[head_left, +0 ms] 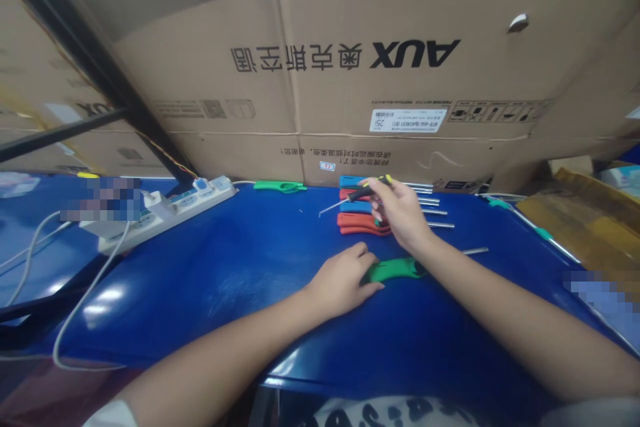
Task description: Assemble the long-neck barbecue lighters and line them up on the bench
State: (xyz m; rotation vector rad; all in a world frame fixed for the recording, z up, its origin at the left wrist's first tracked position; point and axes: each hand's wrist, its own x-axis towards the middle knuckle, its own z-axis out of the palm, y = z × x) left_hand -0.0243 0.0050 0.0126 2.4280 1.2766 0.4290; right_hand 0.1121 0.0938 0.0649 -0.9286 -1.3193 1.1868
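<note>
My right hand (400,210) is closed around a screwdriver (360,193) with a black and yellow handle. Its thin shaft points left over the table, and the tip looks slightly bent. My left hand (345,280) grips the left end of a green long-necked lighter (395,271) lying on the table. The lighter's metal tube points right, partly hidden by my right forearm. Behind it lies a row of similar lighters, among them a blue lighter (345,207) and an orange lighter (357,222). My right hand covers part of this row.
A green handle piece (280,186) lies by the cardboard wall (320,100). On the left, a white power strip (190,203) with plugs and trailing cables sits on the blue table (225,293). Brown packaging (575,213) stands at the right edge.
</note>
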